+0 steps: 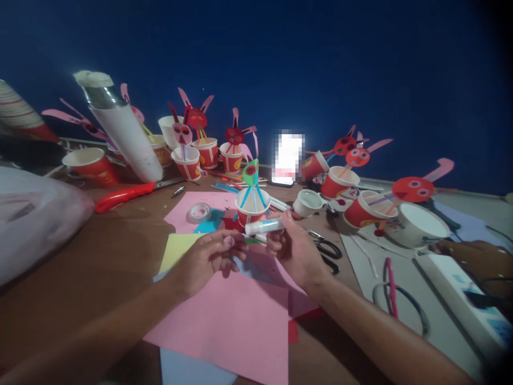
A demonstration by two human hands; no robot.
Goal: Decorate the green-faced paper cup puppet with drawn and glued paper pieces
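A glue stick point(264, 226) with a clear, whitish tube lies between the thumb and fingers of my right hand point(298, 254), pointing left. My left hand point(212, 256) is curled beside it with fingertips pinched. A small pinkish spot shows at its thumb tip, and I cannot make out what the fingers hold. Below both hands lie pink paper sheets point(240, 326). Just beyond them stands a paper cup point(252, 206) with a green paper animal head point(250, 173) on blue straw-like sticks and pink ears.
Similar cup figures line the back, left point(186, 160) and right point(340, 179). A steel flask point(124, 133), red-handled knife point(124, 197) and plastic bag point(36, 219) are at left. Tape point(199, 212), a lit phone point(287, 160), black-handled scissors point(331, 251), a white cup point(308, 203) and a power strip point(460, 299) lie around.
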